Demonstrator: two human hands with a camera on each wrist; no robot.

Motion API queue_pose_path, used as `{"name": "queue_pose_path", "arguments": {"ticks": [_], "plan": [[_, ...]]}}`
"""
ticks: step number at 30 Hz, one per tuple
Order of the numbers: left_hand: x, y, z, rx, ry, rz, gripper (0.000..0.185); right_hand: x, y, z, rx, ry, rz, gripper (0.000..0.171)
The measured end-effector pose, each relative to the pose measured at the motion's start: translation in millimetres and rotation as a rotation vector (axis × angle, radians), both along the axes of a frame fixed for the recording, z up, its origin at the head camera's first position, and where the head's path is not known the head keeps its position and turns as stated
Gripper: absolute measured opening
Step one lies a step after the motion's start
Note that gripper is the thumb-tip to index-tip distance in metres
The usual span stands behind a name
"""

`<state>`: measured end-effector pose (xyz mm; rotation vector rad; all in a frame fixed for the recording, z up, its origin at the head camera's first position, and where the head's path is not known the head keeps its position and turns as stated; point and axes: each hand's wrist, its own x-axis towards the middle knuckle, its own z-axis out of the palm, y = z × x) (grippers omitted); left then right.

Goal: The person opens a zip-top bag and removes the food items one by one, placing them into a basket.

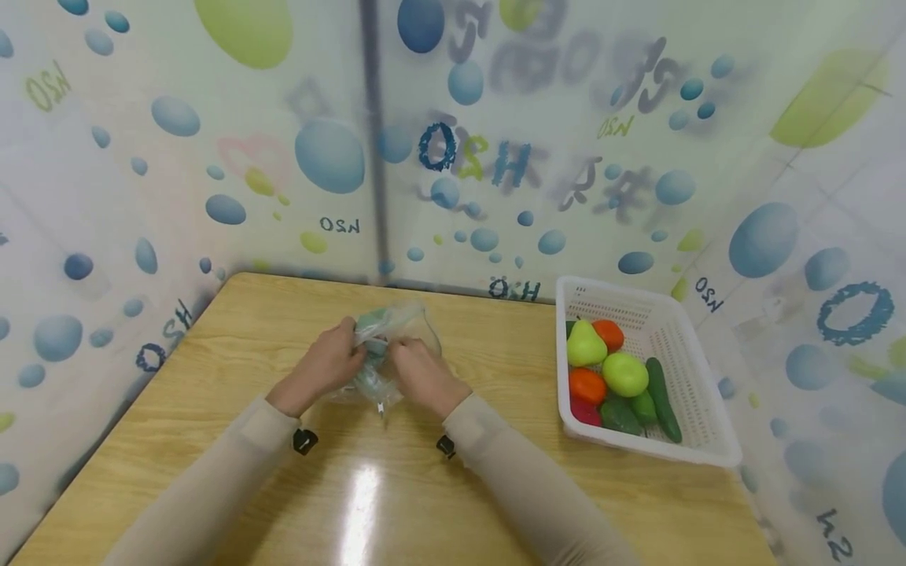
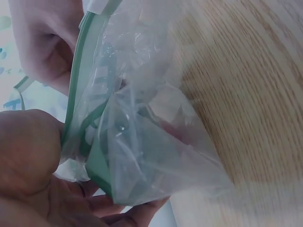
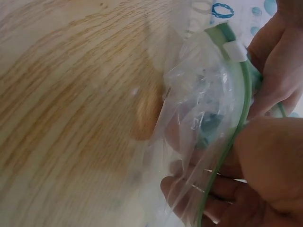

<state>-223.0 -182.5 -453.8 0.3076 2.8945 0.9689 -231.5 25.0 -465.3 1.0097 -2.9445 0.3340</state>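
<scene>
A clear plastic zip bag (image 1: 405,316) with a green closing strip (image 2: 75,90) is held between my two hands over the table. My left hand (image 1: 327,362) grips the bag's left side; in the left wrist view its thumb is by the strip and its fingers lie behind the plastic. On the other side my right hand (image 1: 427,376) grips the bag's edge, fingers showing through the film in the right wrist view. A white slider (image 3: 235,51) sits on the strip near one end. Something green (image 2: 99,163) shows through the crumpled plastic.
To the right on the wooden table (image 1: 283,487) stands a white plastic basket (image 1: 686,330). It holds a green pear (image 1: 586,344), a green apple (image 1: 625,374), a cucumber (image 1: 663,401) and several other red and green pieces. Patterned curtains (image 1: 453,204) enclose the table's back and sides.
</scene>
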Motion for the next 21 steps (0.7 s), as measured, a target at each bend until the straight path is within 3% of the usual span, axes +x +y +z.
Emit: {"name": "queue_pose_path", "arguments": {"ticks": [3,8,14,21], "plan": [[0.6,1.1,-0.9,0.014,-0.023,-0.012,0.032,-1.9,0.4,-2.6,0.004,-0.018,-0.023,0.026],[1.2,2.4,-0.4,0.011,-0.033,-0.019,0.036,-3.3,0.7,-6.3,-0.004,-0.045,-0.058,0.037],[1.2,5.1,2.0,0.004,-0.043,-0.013,0.035,-4.9,0.8,-10.0,-0.03,-0.027,-0.058,0.024],[-0.3,7.1,-1.3,-0.013,-0.048,-0.033,0.033,-1.9,-0.2,-13.2,-0.079,-0.055,-0.11,0.055]]}}
